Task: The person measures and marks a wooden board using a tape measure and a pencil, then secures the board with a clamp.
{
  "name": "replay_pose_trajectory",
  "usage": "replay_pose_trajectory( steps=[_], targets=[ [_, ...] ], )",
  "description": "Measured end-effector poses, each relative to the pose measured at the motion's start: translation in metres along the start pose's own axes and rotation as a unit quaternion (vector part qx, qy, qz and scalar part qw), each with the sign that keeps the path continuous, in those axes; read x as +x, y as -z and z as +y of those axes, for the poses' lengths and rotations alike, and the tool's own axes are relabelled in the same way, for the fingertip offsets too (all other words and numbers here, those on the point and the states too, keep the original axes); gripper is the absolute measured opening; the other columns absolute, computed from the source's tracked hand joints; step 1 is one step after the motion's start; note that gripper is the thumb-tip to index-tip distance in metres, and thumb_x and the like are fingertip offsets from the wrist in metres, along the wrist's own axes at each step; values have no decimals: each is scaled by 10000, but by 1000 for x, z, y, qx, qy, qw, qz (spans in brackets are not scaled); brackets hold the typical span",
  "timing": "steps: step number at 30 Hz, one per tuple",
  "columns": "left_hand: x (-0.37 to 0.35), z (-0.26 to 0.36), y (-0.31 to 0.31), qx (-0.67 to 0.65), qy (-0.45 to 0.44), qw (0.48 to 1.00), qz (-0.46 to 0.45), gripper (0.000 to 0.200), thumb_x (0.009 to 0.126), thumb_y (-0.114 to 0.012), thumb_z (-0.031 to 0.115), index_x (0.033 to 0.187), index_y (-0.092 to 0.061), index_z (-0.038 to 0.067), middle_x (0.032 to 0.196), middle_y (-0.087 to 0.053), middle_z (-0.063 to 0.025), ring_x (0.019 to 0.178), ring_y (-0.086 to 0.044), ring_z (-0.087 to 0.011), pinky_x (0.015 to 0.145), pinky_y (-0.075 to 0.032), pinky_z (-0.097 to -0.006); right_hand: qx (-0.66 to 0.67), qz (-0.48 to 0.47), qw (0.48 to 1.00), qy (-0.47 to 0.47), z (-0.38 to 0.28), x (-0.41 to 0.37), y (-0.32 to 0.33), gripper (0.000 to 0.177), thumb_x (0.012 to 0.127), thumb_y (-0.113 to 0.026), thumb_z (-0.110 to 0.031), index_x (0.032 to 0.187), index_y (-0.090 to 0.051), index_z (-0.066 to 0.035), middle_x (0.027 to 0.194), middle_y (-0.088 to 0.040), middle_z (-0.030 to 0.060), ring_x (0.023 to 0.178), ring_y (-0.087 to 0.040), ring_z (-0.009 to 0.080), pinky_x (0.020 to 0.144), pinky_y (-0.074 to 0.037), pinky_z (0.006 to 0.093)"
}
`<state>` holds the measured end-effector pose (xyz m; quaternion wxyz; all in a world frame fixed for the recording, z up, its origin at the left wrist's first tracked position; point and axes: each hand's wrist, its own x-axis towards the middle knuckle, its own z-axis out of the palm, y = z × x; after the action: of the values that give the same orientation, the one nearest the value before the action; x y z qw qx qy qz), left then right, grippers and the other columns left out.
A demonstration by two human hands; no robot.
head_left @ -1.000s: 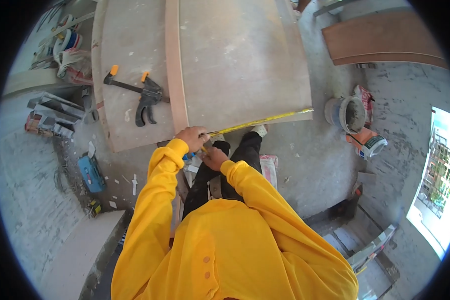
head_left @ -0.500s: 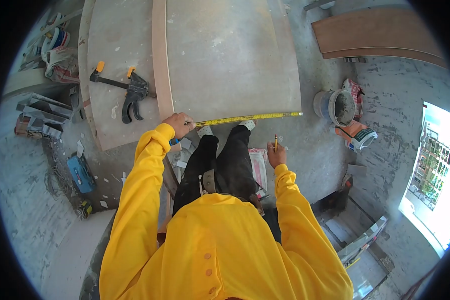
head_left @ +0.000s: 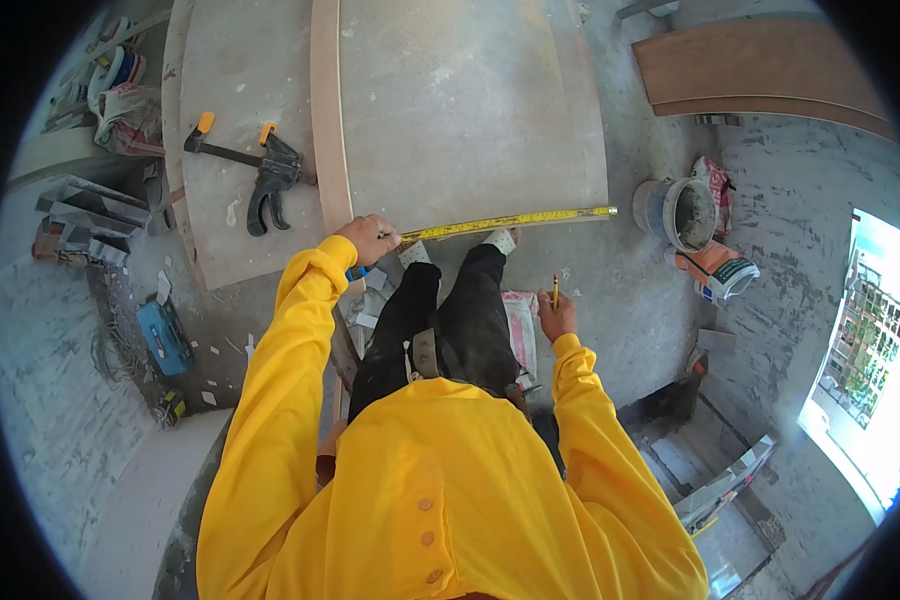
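Observation:
A yellow tape measure blade [head_left: 510, 221] stretches to the right from my left hand [head_left: 370, 240], along the near edge of a large grey board [head_left: 470, 110]. My left hand is closed on the tape measure; a blue part of it shows just below the fingers. The blade's free end reaches slightly past the board's right corner. In my right hand [head_left: 558, 316], held apart from the board, a yellow pencil [head_left: 555, 291] points upward. A long narrow wooden strip [head_left: 328, 120] lies on the board, left of its middle, close to my left hand.
A black clamp with orange pads [head_left: 270, 180] lies on the board's left part. On the right stand a bucket [head_left: 688, 215] and a bag [head_left: 718, 268], below brown panels [head_left: 760, 65]. A blue case [head_left: 164, 338] lies at the left. My feet are at the board's near edge.
The tape's free end has risen a little in view, and my left hand has shifted slightly up and right. My right hand still holds the pencil, almost in the same place.

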<state>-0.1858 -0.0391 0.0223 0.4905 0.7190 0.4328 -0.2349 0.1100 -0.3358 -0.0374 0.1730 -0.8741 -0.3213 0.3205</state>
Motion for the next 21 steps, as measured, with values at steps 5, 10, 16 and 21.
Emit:
replay_pose_trajectory(
  steps=[5, 10, 16, 21],
  targets=[
    [-1, 2, 6, 33, 33, 999, 21, 319, 838, -557, 345, 1040, -656, 119, 1052, -621, -171, 1013, -575, -326, 897, -438, -380, 3, -19, 1000, -25, -5, -7, 12, 369, 857, -546, -317, 771, -608, 37, 621, -596, 124, 583, -578, 233, 595, -452, 349],
    [-4, 8, 3, 96, 76, 991, 54, 328, 832, -552, 359, 1069, -645, 153, 1104, -609, -143, 1008, -584, -317, 890, -453, -383, 15, 63, 998, 7, 0, -1, 16, 381, 870, -528, -329, 756, -613, 24, 597, -574, 110, 554, -558, 214, 571, -453, 335],
    [2, 18, -16, 135, 140, 973, 121, 326, 813, -575, 352, 1023, -646, 113, 979, -634, -177, 922, -613, -330, 814, -485, -404, 289, 56, 948, -123, -55, 13, 53, 442, 913, -478, -366, 723, -610, 10, 532, -466, 19, 440, -438, 109, 442, -358, 246],
    [-2, 19, -24, 116, 161, 971, 131, 335, 815, -575, 338, 1031, -635, 88, 976, -636, -175, 922, -614, -328, 809, -487, -408, 377, 11, 924, -55, -95, 25, 63, 365, 916, -494, -310, 784, -591, 16, 574, -536, 53, 475, -526, 130, 458, -414, 237]
  ],
)
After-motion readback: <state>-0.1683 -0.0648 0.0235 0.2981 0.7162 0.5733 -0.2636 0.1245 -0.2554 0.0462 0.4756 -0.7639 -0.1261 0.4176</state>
